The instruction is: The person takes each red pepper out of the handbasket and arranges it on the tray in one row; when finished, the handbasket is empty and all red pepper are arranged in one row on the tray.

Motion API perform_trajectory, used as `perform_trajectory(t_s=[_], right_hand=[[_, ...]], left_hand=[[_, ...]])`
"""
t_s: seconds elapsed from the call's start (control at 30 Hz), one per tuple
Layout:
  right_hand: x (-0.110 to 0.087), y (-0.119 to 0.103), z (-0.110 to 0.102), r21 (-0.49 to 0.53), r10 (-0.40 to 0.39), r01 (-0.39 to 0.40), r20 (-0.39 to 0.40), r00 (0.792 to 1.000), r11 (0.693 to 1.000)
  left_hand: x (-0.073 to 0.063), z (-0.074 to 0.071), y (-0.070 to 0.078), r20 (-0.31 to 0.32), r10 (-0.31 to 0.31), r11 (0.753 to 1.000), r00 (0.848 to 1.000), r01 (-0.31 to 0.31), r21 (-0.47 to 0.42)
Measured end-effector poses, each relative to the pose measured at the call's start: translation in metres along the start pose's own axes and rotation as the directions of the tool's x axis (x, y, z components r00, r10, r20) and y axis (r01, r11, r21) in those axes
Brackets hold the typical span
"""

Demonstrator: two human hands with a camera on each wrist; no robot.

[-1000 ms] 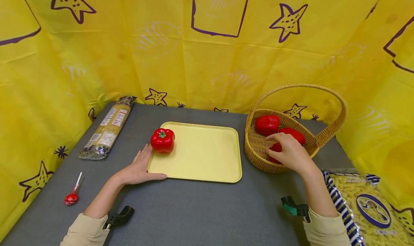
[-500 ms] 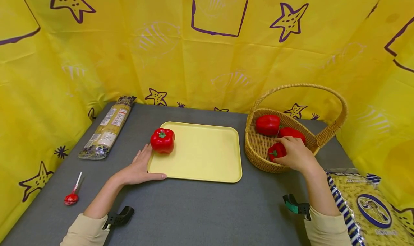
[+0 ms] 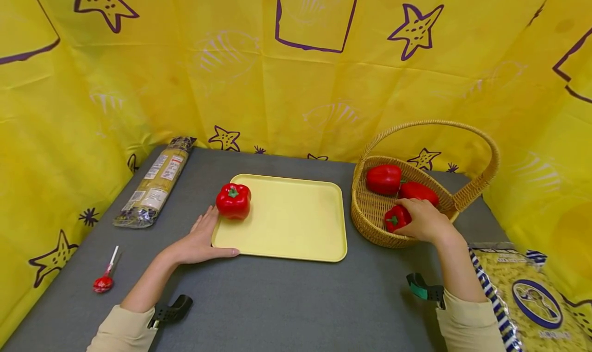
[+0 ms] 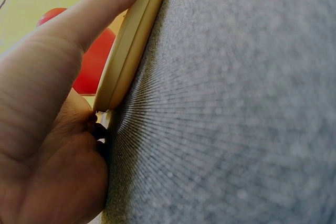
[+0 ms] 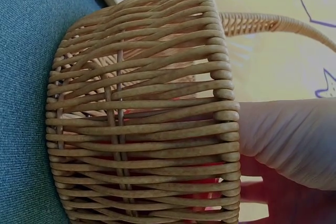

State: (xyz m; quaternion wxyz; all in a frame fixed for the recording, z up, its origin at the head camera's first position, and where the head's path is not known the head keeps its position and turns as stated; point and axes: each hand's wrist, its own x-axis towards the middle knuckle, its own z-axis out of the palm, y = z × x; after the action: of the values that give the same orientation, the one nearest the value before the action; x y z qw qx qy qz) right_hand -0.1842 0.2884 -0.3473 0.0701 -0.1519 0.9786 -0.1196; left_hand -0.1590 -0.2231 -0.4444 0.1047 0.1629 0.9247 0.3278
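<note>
My left hand [image 3: 196,241] rests with spread, straight fingers against the near-left corner of a pale yellow tray [image 3: 291,221]; its thumb lies on the front rim [image 4: 134,9]. Just beyond those fingers, a red bell pepper [image 3: 233,202] stands on the tray's left side. Over at the right, my right hand [image 3: 427,221] reaches into a wicker basket [image 3: 370,229] and grips a smaller red bell pepper [image 3: 396,218], its stem facing the tray. Two more red peppers [image 3: 384,179] lie behind it. In the right wrist view, the wicker wall [image 5: 157,114] mostly hides the held pepper.
A tall arched handle [image 3: 490,159] spans the basket. Long pasta in a bag [image 3: 157,182] lies at the back left, with a red lollipop [image 3: 104,282] nearer. A pasta bag [image 3: 532,295] lies front right. Yellow patterned cloth [image 3: 296,85] encloses the grey table [image 3: 296,300].
My right hand has lowered into the basket and its fingers have closed round the near pepper, whose stem has come into view. The left hand and tray have stayed put.
</note>
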Motion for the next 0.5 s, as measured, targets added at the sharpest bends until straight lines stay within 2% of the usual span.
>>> perform_trajectory(t_s=[0.23, 0.4, 0.5], right_hand=[[-0.0016, 0.0021, 0.0013, 0.033, -0.027, 0.028, -0.029, 0.999, 0.999], [-0.0028, 0.0018, 0.0014, 0.077, -0.070, 0.077, -0.089, 0.994, 0.994], [-0.0035, -0.0004, 0.0007, 0.106, -0.068, 0.081, -0.121, 0.990, 0.991]], left_hand=[[0.0000, 0.0001, 0.0001, -0.002, 0.000, 1.000, 1.000, 0.000, 0.000], [-0.0004, -0.0002, 0.0006, 0.001, -0.005, 1.000, 1.000, 0.005, -0.001], [-0.0002, -0.0001, 0.0008, 0.001, -0.004, 1.000, 1.000, 0.004, -0.002]])
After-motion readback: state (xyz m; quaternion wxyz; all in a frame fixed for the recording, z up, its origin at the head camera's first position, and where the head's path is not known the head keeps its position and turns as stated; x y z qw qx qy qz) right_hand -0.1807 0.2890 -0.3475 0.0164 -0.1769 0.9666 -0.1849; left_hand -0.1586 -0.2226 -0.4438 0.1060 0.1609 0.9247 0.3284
